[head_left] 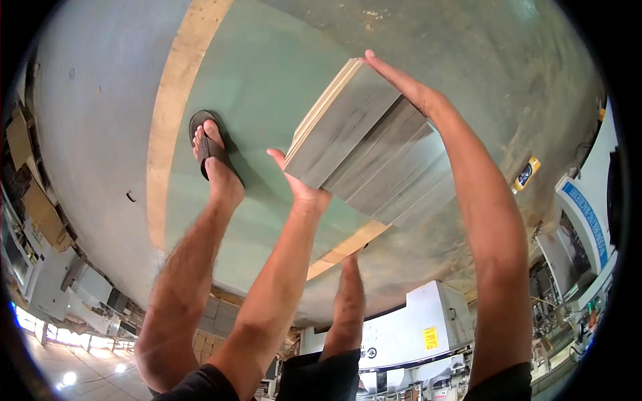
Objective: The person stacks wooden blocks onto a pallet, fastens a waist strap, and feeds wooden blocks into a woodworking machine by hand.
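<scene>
A stack of grey wood-grain boards (364, 137) is held up in front of me, tilted, with pale layered edges showing on its left side. My left hand (306, 192) grips the near left corner, its thumb up along the edge and the other fingers hidden beneath. Across the stack, my right hand (411, 88) presses along the far right end, fingertips reaching the top corner. Both hands are closed on the same stack. The boards lie flush, with seams running lengthwise across the top face.
A green floor area (261, 80) is bordered by a tan strip (175, 93). My foot in a dark flip-flop (204, 144) stands on it. To the right lies a yellow and blue packet (527, 175). White machinery (401, 334) stands along the lower edge, with cardboard (47, 214) at the left rim.
</scene>
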Motion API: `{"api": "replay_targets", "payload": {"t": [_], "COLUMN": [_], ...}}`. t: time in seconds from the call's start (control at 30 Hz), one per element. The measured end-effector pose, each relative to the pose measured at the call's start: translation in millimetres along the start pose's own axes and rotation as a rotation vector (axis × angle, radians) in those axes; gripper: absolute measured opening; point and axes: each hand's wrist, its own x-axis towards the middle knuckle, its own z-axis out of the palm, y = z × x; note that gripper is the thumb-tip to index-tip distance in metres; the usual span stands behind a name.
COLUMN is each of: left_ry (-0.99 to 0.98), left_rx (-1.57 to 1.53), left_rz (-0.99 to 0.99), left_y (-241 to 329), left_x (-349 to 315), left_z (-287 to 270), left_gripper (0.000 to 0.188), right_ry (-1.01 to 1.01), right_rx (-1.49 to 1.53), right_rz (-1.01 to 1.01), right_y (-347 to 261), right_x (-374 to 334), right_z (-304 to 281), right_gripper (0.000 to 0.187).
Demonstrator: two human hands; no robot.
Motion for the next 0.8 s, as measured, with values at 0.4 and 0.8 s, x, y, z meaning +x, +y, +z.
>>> {"api": "replay_targets", "payload": {"t": [0.4,0.8], "left_ry": [-0.031,-0.032], "left_rx": [0.095,0.923], "left_rz": [0.077,0.367], "left_y": [6.0,114.0], "left_x": [-3.7,-54.6], "left_z": [-10.1,5.1], "left_gripper": [0.100,0.094], "right_ry": [0.094,1.167], "right_rx": [0.160,0.172], "right_rz": [-0.140,-0.009], "right_y": [13.6,-54.3], "right_x": [-0.5,-76.6], "right_z": [-10.0,170.1], "right_gripper": [0.090,0.089]}}
